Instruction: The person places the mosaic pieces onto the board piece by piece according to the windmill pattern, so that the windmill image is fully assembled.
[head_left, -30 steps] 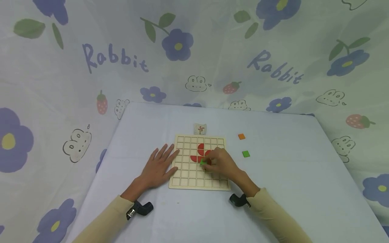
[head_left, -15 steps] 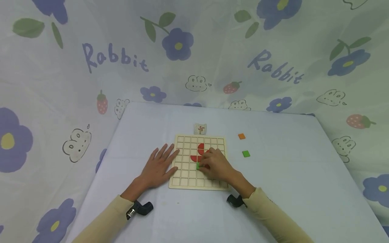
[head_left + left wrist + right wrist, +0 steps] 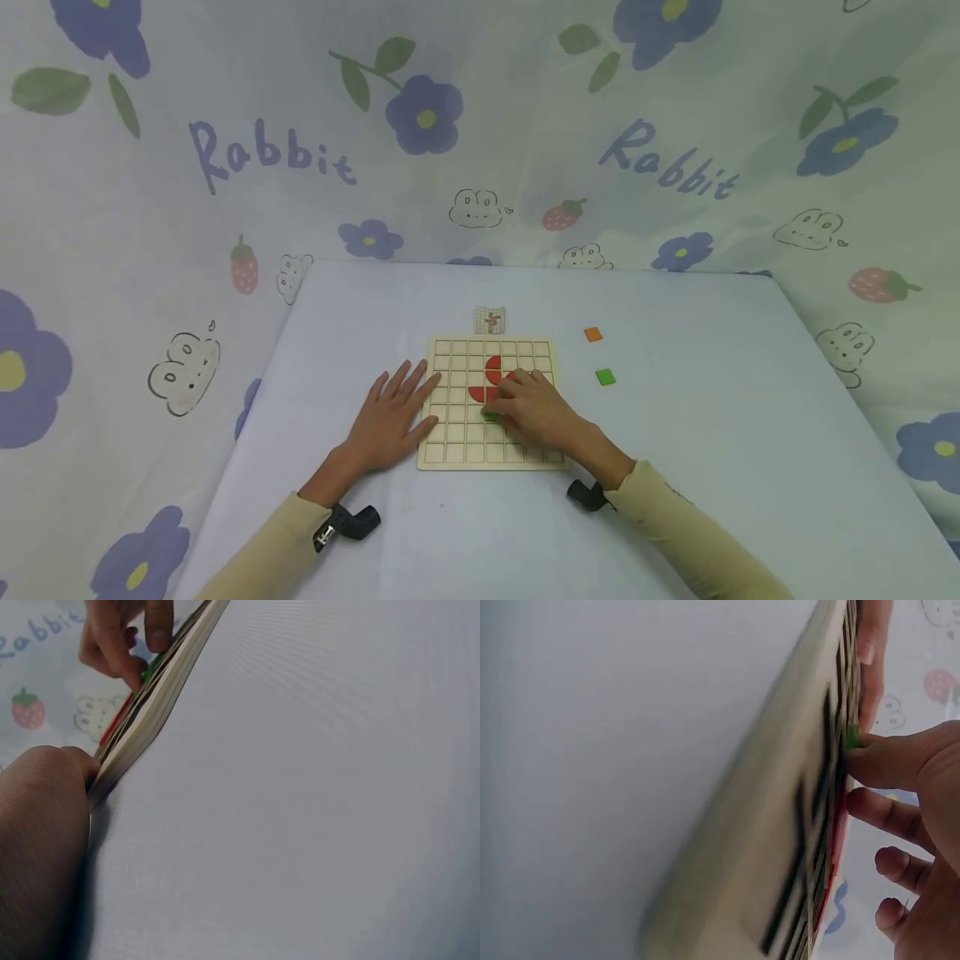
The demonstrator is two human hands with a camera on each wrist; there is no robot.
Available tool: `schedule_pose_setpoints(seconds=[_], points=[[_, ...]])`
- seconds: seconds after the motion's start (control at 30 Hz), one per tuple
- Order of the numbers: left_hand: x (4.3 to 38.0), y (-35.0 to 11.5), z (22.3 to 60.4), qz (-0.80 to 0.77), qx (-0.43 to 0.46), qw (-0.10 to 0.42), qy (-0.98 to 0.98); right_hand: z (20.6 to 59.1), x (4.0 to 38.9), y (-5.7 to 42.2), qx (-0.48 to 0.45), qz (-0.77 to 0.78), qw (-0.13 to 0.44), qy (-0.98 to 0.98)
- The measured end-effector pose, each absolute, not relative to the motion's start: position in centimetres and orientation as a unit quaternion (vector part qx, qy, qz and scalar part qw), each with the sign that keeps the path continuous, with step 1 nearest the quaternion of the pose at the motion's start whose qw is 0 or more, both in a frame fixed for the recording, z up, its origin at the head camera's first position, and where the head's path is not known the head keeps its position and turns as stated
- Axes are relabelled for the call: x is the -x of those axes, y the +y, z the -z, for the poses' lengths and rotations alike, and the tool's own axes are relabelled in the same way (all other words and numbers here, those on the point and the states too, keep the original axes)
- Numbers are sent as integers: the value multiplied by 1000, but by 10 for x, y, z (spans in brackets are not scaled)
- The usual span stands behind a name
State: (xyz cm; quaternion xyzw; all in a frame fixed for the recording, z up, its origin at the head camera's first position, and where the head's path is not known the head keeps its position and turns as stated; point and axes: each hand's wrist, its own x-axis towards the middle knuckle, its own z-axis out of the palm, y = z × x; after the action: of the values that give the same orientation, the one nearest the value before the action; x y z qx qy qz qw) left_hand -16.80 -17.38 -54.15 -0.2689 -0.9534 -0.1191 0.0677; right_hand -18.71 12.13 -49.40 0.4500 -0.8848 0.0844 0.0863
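A square wooden grid board lies on the white table. Several red rounded pieces sit in its middle cells, some covered by my right hand. That hand has its thumb and forefinger on a small green tile just below the red pieces. In the right wrist view the green tile shows at the thumb tip, low on the board's face. My left hand lies flat with fingers spread, its fingertips and thumb on the board's left edge.
A small picture card with a red pinwheel-like pattern lies behind the board. To the right are a loose orange tile and a green square tile. A patterned cloth hangs behind the table.
My right hand has brought the green tile slightly left and down, from a tilted hold to low against the board's cells. The left hand stays in place; the head view has shifted slightly.
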Motion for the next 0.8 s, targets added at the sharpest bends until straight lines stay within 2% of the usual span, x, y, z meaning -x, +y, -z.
schedule_pose_setpoints(seconds=[0.17,0.27,0.37,0.5,0.63,0.8], points=[[168,-174,543,121,269,69,-953,491,190,123,-440,-117,59,-888],[167,-174,544,122,271,65,-953,489,200,135,-401,-175,49,-898],[167,-174,544,121,271,67,-952,487,220,162,-307,-210,88,-924],[166,-174,543,127,269,69,-952,487,248,205,-138,-190,139,-962],[165,-175,542,130,268,63,-952,491,260,235,-30,-183,100,-977],[166,-176,544,125,270,71,-952,494,264,245,4,-188,62,-980]])
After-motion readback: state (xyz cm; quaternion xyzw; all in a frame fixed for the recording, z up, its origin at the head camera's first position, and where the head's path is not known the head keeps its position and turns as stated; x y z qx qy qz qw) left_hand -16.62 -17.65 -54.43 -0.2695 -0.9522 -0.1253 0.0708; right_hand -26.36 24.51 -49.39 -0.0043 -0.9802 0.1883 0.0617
